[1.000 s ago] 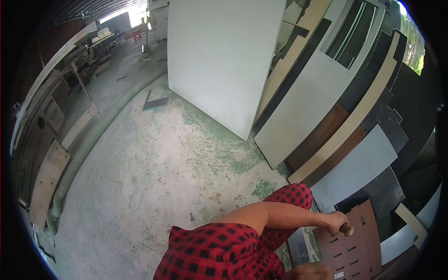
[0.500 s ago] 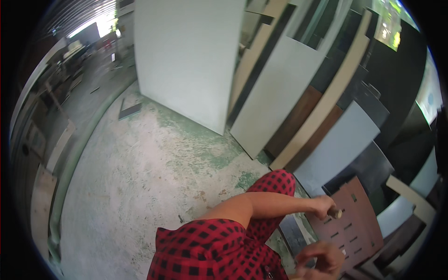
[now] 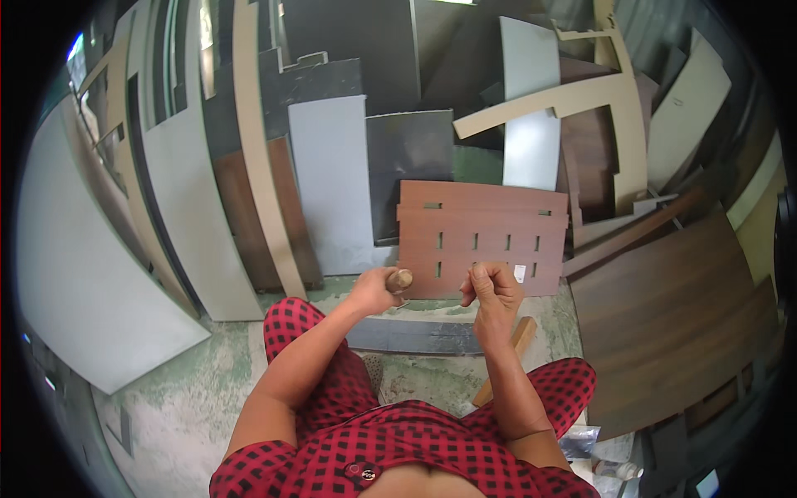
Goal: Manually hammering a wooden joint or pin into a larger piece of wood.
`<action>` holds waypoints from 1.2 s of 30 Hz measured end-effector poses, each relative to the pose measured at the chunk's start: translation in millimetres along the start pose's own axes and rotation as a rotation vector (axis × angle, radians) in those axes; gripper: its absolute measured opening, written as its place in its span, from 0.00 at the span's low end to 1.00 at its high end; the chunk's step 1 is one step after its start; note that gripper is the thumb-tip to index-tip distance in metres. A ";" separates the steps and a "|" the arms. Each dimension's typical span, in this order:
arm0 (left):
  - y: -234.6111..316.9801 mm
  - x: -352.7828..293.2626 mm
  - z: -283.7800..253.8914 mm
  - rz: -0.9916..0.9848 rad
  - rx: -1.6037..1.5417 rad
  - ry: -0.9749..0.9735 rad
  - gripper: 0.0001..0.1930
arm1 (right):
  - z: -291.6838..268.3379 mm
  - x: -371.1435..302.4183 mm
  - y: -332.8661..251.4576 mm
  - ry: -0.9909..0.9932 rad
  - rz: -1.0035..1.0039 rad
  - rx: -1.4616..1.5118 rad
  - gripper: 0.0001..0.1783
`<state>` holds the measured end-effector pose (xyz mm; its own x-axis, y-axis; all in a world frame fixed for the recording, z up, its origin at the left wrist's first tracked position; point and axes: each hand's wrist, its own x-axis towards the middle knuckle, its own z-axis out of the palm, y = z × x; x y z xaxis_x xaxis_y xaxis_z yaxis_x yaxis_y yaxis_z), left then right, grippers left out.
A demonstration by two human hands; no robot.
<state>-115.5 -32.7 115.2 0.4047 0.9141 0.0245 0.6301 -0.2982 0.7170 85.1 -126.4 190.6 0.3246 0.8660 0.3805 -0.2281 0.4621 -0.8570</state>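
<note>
My left hand (image 3: pixel 371 292) is closed around a round wooden handle (image 3: pixel 400 280) whose blunt end points up at me; the rest of that tool is hidden by the fist. To its right, my right hand (image 3: pixel 494 300) is raised with thumb and fingertips pinched together; anything between them is too small to make out. Beyond both hands leans a reddish-brown slotted panel (image 3: pixel 486 228). Below them, between my knees, a dark grey strip of board (image 3: pixel 415 336) lies on the floor. A light wooden stick (image 3: pixel 523 336) passes behind my right forearm.
Boards lean all around: a large white panel (image 3: pixel 91 266) at left, a light grey board (image 3: pixel 332 183) ahead, a beige L-shaped piece (image 3: pixel 627 141) and a dark brown wood-grain panel (image 3: pixel 664 307) at right. A small bottle (image 3: pixel 623 471) lies at lower right.
My view has swung to the right, so the slotted panel and both hands now sit near the middle. The left hand keeps the wooden handle; the right hand's fingers have come together.
</note>
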 end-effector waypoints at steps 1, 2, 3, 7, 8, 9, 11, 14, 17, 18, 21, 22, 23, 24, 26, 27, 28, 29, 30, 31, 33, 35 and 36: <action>3.3 -0.3 1.2 -0.009 0.017 -0.007 0.21 | -2.3 0.1 -2.0 0.011 -0.025 0.009 0.09; 6.1 0.2 1.6 -0.019 0.034 -0.011 0.21 | -3.6 0.5 -3.5 0.019 -0.050 0.017 0.09; 8.6 0.7 0.9 -0.025 0.038 -0.030 0.21 | -4.4 0.8 -4.3 0.033 -0.060 0.015 0.09; 13.2 -0.3 2.9 -0.014 0.064 -0.037 0.21 | -5.2 -0.9 -10.5 0.057 -0.098 0.010 0.09; 13.8 -0.5 3.0 -0.006 0.067 -0.046 0.21 | -4.8 -0.9 -13.0 0.054 -0.115 0.012 0.09; 13.6 -0.8 3.0 -0.035 0.063 -0.072 0.21 | -5.0 -1.2 -14.3 0.066 -0.119 0.010 0.09; 12.2 -1.7 0.7 -0.058 0.065 -0.101 0.22 | -3.7 -0.7 -16.7 0.036 -0.127 0.062 0.09; 12.4 -3.2 -2.3 -0.060 0.031 -0.110 0.23 | -1.6 -0.4 -19.6 0.054 -0.120 0.124 0.10; 14.9 -5.0 -4.6 -0.071 0.059 -0.098 0.23 | -1.1 -0.6 -26.5 0.044 -0.116 0.165 0.11; 14.8 -5.2 -4.7 -0.076 0.079 -0.101 0.24 | -0.3 -0.9 -28.9 0.048 -0.118 0.164 0.11; 10.6 -5.8 -4.7 -0.088 0.106 -0.106 0.24 | 2.0 -2.5 -34.2 0.034 -0.110 0.214 0.11; 9.8 -5.8 -4.7 -0.095 0.112 -0.109 0.24 | 2.1 -3.6 -34.8 0.024 -0.100 0.225 0.11; 9.6 -6.0 -4.9 -0.094 0.113 -0.110 0.24 | 2.2 -4.4 -35.6 0.014 -0.089 0.235 0.11; 9.8 -6.1 -5.2 -0.094 0.119 -0.114 0.24 | 2.1 -4.8 -37.0 0.015 -0.090 0.236 0.11; 11.4 -6.6 -5.4 -0.093 0.125 -0.119 0.24 | 1.3 -5.7 -40.4 -0.036 -0.083 0.271 0.10; 13.1 -7.4 -5.7 -0.095 0.112 -0.114 0.25 | 2.2 -5.6 -42.9 -0.034 -0.083 0.271 0.10; 14.4 -8.2 -6.0 -0.098 0.100 -0.108 0.25 | 3.6 -5.3 -45.9 -0.037 -0.084 0.273 0.11; 14.8 -8.4 -6.1 -0.098 0.101 -0.110 0.25 | 4.1 -5.1 -47.3 -0.040 -0.084 0.274 0.12; 15.0 -8.3 -6.1 -0.102 0.106 -0.113 0.26 | 3.4 -5.0 -46.4 -0.039 -0.083 0.275 0.12; 15.5 -8.3 -6.0 -0.106 0.111 -0.115 0.26 | 2.3 -4.8 -44.8 -0.061 -0.089 0.276 0.11; 13.2 -7.2 -5.1 -0.111 0.111 -0.121 0.26 | 0.9 -4.4 -43.1 -0.083 -0.095 0.277 0.11; 13.2 -6.8 -4.8 -0.117 0.110 -0.128 0.26 | 0.7 -3.8 -41.6 -0.105 -0.120 0.298 0.10; 14.1 -7.0 -5.1 -0.118 0.113 -0.130 0.26 | 0.5 -3.9 -41.4 -0.103 -0.120 0.298 0.10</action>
<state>-112.8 -41.9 128.7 0.4013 0.9036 -0.1503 0.7456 -0.2269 0.6266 92.8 -148.8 224.7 0.2738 0.8100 0.5186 -0.4576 0.5840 -0.6705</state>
